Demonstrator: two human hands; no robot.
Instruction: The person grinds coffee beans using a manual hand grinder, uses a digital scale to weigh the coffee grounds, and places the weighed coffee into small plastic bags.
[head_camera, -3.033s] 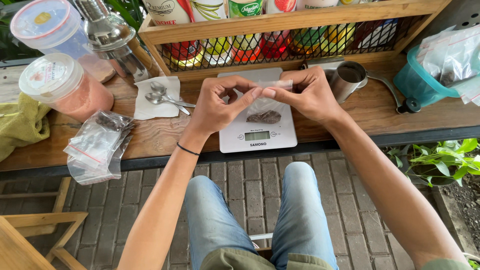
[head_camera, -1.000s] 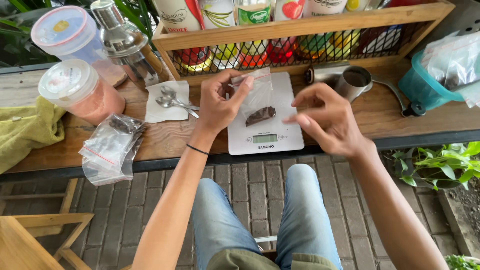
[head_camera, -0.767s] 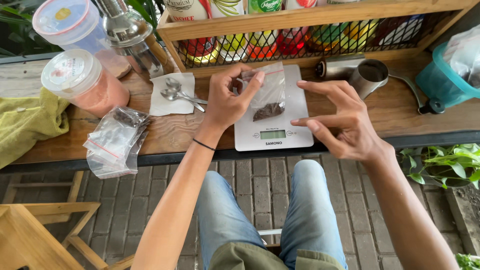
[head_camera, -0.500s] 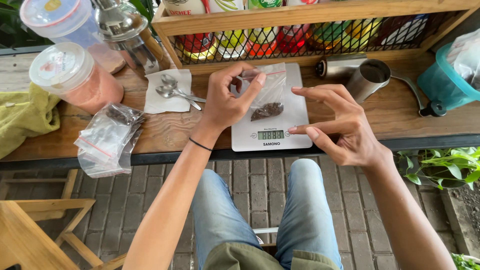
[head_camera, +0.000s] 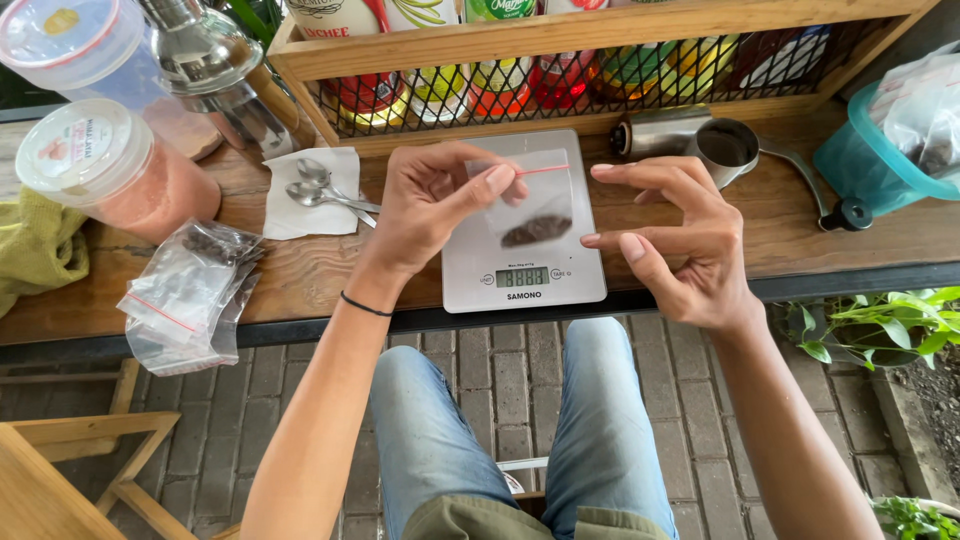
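Observation:
My left hand (head_camera: 432, 203) pinches the top corner of a small clear zip bag (head_camera: 530, 200) with a red seal strip and dark bits at its bottom. The bag hangs over a grey digital kitchen scale (head_camera: 520, 270) on the wooden counter. My right hand (head_camera: 675, 240) hovers just right of the bag with fingers spread, holding nothing and a little apart from the bag.
Several filled zip bags (head_camera: 185, 295) lie at the left, beside a pink-filled lidded jar (head_camera: 110, 170). Two spoons rest on a white napkin (head_camera: 310, 180). A metal grinder (head_camera: 715, 145), a teal container (head_camera: 870, 160) and a wooden crate of cans (head_camera: 560, 60) stand behind.
Both hands held the bag's top edge three seconds ago. My right hand has let go and drawn to the right, while my left hand keeps the bag raised over the scale.

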